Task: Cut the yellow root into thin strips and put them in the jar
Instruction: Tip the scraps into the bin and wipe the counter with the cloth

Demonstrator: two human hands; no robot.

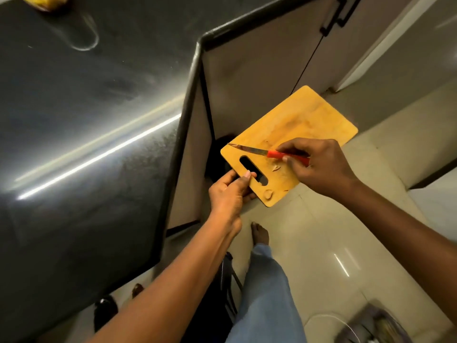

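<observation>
Gripping cutting board [309, 120] at its slot with left hand [230, 191]; pinching red-handled knife [262, 152] with right hand [326, 167], centre frame. With pale scraps [276, 168] on board just beside right thumb.

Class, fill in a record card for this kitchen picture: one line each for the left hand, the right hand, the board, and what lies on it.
left hand: grips the cutting board at its handle slot
right hand: holds the knife by its red handle, blade over the board
board: held off the dark counter, above the floor
on the board: a few pale scraps
jar: not in view
</observation>
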